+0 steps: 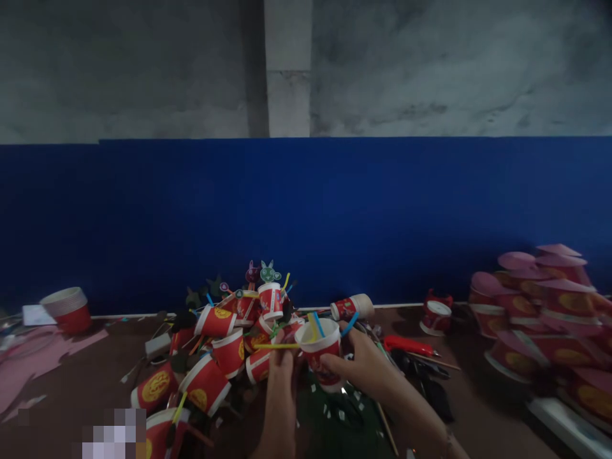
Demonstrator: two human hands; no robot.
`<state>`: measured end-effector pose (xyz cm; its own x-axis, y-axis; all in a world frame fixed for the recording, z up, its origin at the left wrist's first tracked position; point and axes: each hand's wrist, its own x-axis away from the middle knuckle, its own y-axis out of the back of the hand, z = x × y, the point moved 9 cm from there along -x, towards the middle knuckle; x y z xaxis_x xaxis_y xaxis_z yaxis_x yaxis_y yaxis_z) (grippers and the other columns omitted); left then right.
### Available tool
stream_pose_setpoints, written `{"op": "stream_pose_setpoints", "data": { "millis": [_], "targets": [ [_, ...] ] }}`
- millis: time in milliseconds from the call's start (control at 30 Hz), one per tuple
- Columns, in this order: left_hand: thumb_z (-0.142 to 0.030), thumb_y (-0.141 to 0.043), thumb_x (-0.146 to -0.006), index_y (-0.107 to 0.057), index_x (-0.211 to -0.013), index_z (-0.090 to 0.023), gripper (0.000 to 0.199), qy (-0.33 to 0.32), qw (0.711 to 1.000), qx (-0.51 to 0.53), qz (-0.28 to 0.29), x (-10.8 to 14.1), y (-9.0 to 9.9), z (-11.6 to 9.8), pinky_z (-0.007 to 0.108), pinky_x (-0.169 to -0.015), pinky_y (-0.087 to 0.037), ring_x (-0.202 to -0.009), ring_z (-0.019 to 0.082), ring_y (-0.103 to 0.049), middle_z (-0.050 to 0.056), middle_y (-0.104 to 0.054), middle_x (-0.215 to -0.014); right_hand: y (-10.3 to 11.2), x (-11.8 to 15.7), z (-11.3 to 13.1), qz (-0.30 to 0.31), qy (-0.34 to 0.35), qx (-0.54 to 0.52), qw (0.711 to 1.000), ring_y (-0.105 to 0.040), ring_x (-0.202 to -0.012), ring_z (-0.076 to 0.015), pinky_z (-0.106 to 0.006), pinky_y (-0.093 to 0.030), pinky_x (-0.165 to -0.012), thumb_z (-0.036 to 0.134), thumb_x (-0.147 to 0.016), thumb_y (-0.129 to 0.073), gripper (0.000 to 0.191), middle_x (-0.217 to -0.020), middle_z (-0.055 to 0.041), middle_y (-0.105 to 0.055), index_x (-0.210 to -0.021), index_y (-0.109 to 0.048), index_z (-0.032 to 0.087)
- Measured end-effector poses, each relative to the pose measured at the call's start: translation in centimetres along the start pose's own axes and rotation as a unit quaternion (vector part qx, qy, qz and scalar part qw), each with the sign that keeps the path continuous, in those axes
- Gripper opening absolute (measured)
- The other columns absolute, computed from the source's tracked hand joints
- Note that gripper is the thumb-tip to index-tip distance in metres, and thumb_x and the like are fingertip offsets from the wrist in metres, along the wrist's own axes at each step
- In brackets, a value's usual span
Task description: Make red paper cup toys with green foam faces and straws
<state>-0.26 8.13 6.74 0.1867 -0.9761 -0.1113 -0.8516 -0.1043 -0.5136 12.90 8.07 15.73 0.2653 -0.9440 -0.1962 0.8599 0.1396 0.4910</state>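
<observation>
My right hand point(356, 357) is wrapped round the right side of a red and white paper cup point(322, 354), thumb across its front. A yellow strip point(313, 326) and a blue strip point(319, 324) stand in the cup's mouth. Another blue strip point(350, 324) sticks out at its right, by my fingers. From the left side a yellow side strip point(268, 346) juts out level. My left hand point(285, 350) is closed at that side strip, its thumb close under it; the other fingers are partly hidden.
Red cups point(205, 386) with strips lie heaped at left. Cups with pink cone tops point(567, 293) are stacked at right. Stacked cups point(67, 309) stand far left near pink sheets point(29, 360). A red-handled tool point(411, 346) lies right of my hands. A blue wall panel point(306, 217) rises behind.
</observation>
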Motion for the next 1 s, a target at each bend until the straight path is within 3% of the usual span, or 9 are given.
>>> {"op": "stream_pose_setpoints", "data": {
  "millis": [67, 133, 300, 400, 500, 600, 767, 900, 1000],
  "targets": [
    [-0.054, -0.050, -0.081, -0.044, -0.131, -0.026, 0.057, 0.043, 0.997, 0.054, -0.039, -0.7, 0.3, -1.1, 0.037, -0.087, -0.050, -0.105, 0.024, -0.061, 0.008, -0.063, -0.117, 0.2, 0.2, 0.2, -0.002, -0.004, 0.023, 1.000, -0.062, -0.091, -0.0235, -0.033, -0.048, -0.078, 0.021, -0.069, -0.059, 0.039, -0.102, -0.0067, -0.069, -0.108, -0.060, 0.016],
    [-0.052, -0.050, -0.082, -0.045, -0.130, -0.022, 0.057, 0.037, 0.997, 0.054, -0.048, -1.4, 0.3, -2.6, 0.036, -0.089, -0.047, -0.107, 0.024, -0.060, 0.010, -0.063, -0.117, 0.0, 0.4, 0.2, 0.007, -0.016, 0.045, 0.999, -0.062, -0.085, -0.0230, -0.032, -0.048, -0.074, 0.022, -0.068, -0.061, 0.038, -0.097, -0.0063, -0.070, -0.106, -0.061, 0.016],
    [-0.056, -0.048, -0.081, -0.056, -0.121, -0.016, 0.057, 0.039, 0.994, -0.077, 0.068, -2.3, -1.6, -3.6, 0.039, -0.093, -0.043, -0.111, 0.027, -0.056, 0.013, -0.063, -0.117, -0.8, 0.9, 0.4, 0.029, -0.017, 0.073, 0.997, -0.062, -0.074, -0.0197, -0.029, -0.047, -0.066, 0.025, -0.067, -0.064, 0.038, -0.087, -0.0044, -0.070, -0.104, -0.061, 0.016],
    [-0.047, -0.056, -0.080, -0.064, -0.110, -0.019, 0.042, 0.009, 0.971, -0.186, 0.148, -1.9, -2.8, -4.0, 0.036, -0.096, -0.040, -0.112, 0.026, -0.054, 0.009, -0.063, -0.117, -1.4, 1.0, 0.2, 0.044, -0.017, 0.073, 0.996, -0.063, -0.073, -0.0190, -0.029, -0.048, -0.067, 0.023, -0.069, -0.063, 0.034, -0.085, -0.0039, -0.071, -0.103, -0.061, 0.017],
    [-0.041, -0.055, -0.082, -0.068, -0.099, -0.019, 0.031, -0.015, 0.951, -0.240, 0.195, -1.7, -3.4, -4.6, 0.035, -0.095, -0.039, -0.110, 0.026, -0.055, 0.008, -0.066, -0.112, -1.9, 0.8, -0.1, 0.047, -0.013, 0.056, 0.997, -0.063, -0.085, -0.0217, -0.032, -0.048, -0.077, 0.022, -0.069, -0.063, 0.041, -0.097, -0.0059, -0.070, -0.109, -0.060, 0.017],
    [-0.041, -0.052, -0.083, -0.068, -0.096, -0.018, 0.030, -0.028, 0.948, -0.256, 0.189, -2.2, -3.2, -5.2, 0.034, -0.092, -0.041, -0.102, 0.026, -0.058, 0.008, -0.068, -0.105, -2.2, 0.6, -0.5, 0.049, 0.001, 0.011, 0.999, -0.055, -0.110, -0.0238, -0.035, -0.043, -0.093, 0.025, -0.073, -0.061, 0.057, -0.118, -0.0073, -0.062, -0.128, -0.048, 0.021],
    [-0.041, -0.046, -0.087, -0.066, -0.087, -0.019, 0.029, -0.069, 0.926, -0.302, 0.215, -2.0, -3.7, -5.5, 0.030, -0.079, -0.044, -0.086, 0.023, -0.059, 0.006, -0.067, -0.085, -1.9, 0.5, -2.0, 0.015, -0.026, -0.037, 0.999, -0.042, -0.126, -0.0219, -0.041, -0.031, -0.106, 0.040, -0.091, -0.038, 0.056, -0.136, -0.0115, -0.048, -0.141, -0.028, 0.019],
    [-0.038, -0.044, -0.088, -0.064, -0.082, -0.018, 0.029, -0.094, 0.904, -0.336, 0.246, -1.3, -4.7, -5.1, 0.027, -0.073, -0.043, -0.077, 0.020, -0.056, 0.005, -0.064, -0.082, -3.7, 0.9, -1.6, 0.078, -0.018, 0.033, 0.996, -0.033, -0.132, -0.0254, -0.041, -0.028, -0.107, 0.033, -0.078, -0.057, 0.076, -0.143, -0.0128, -0.038, -0.143, -0.023, 0.017],
    [-0.036, -0.044, -0.088, -0.063, -0.076, -0.018, 0.029, -0.103, 0.906, -0.332, 0.242, -1.2, -4.9, -5.1, 0.027, -0.072, -0.042, -0.077, 0.020, -0.055, 0.005, -0.062, -0.078, -4.5, 1.1, -1.6, 0.097, -0.035, 0.075, 0.992, -0.036, -0.130, -0.0268, -0.040, -0.032, -0.105, 0.018, -0.065, -0.062, 0.095, -0.142, -0.0168, -0.038, -0.146, -0.012, 0.011]
  ]
}}
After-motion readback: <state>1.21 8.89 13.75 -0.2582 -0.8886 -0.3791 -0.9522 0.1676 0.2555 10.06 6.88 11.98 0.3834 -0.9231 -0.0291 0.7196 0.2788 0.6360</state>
